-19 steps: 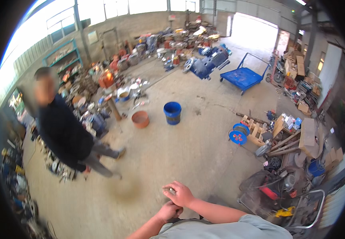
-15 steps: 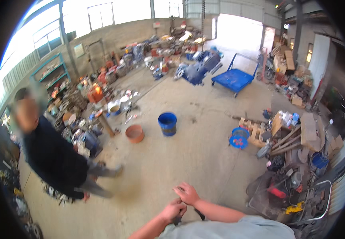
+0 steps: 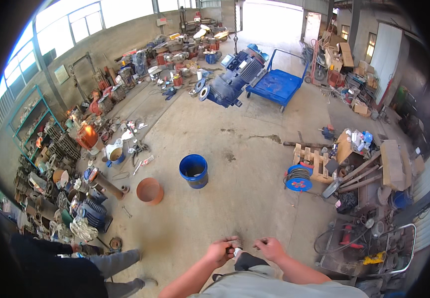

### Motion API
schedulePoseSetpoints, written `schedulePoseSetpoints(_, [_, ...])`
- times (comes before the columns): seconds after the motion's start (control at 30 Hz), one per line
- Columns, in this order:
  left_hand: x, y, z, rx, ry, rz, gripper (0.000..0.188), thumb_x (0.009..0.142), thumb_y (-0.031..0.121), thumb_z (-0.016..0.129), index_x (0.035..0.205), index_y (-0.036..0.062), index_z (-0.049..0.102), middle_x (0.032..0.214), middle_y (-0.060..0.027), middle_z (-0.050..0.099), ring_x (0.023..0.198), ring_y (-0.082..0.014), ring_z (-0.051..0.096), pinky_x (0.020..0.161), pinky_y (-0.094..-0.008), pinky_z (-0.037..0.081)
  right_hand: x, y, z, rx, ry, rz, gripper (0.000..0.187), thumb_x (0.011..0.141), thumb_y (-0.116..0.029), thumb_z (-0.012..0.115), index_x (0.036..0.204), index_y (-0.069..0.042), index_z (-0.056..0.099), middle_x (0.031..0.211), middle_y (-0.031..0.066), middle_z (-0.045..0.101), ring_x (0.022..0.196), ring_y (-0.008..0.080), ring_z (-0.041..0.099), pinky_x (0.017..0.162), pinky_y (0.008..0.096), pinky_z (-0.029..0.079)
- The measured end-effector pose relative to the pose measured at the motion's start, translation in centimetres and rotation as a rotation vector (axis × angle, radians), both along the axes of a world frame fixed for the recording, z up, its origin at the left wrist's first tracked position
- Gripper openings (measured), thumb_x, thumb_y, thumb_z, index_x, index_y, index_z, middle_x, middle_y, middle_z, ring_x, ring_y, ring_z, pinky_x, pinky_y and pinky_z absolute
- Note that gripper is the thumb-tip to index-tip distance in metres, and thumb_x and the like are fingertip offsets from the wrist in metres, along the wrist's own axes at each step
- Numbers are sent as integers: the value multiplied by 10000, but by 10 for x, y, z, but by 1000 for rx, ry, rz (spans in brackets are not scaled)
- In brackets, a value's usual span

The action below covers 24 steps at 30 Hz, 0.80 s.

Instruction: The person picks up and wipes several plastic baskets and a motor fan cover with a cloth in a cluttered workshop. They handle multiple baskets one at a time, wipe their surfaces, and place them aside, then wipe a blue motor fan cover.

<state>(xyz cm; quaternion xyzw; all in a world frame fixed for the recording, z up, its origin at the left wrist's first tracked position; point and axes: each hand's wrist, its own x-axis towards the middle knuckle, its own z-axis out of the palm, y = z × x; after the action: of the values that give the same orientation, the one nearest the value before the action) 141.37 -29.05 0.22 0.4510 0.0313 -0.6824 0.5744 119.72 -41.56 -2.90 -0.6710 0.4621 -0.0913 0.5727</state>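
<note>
Occupying the lower middle of the view are two bare hands: one left hand (image 3: 221, 251), which is curling its fingers inward, thumb near the forefinger, though whether it is pinching anything I cannot tell; one right hand (image 3: 271, 248), which is staying apart from the left, bending its fingers loosely and pointing them toward it, grip likewise impossible to tell. One dark shape (image 3: 238, 242), too small to identify, is showing between the hands, right beside the left fingertips; contact cannot be told. One dark trouser leg (image 3: 249, 261) is extending below and between them. Farther forward on the concrete floor (image 3: 225, 208): one blue bucket (image 3: 193, 171) is standing upright; one orange-brown tub (image 3: 150, 191) is standing near its left side. Beyond: one blue motor unit (image 3: 232, 79) is tilting beneath a chain (image 3: 235, 30); one blue trolley (image 3: 277, 87) is standing close to its right. Right side: one blue cable reel (image 3: 299, 180) is standing beside a wooden pallet (image 3: 316, 160). Lower left: one person (image 3: 58, 268) is wearing a dark top and grey trousers.
</note>
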Motion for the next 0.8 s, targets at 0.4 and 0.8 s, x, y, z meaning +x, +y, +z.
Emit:
schedulePoseSetpoints(0.4, [257,-115,11,136,44,505,236,938,71,503,1157,37,582,933,-77,604,833,-218,558,744,-364,483,362,-169,24,73,-278,436,391,949,-407,663,896,-24,721,826,129,731,759,251,677,727,377,524])
schedulePoseSetpoints(0.8, [553,-234,23,57,-31,536,273,931,139,587,1191,57,571,899,-37,552,794,-186,532,708,-342,460,628,-309,31,12,-232,207,368,845,-280,834,1004,-54,590,864,14,620,786,117,570,749,318,495])
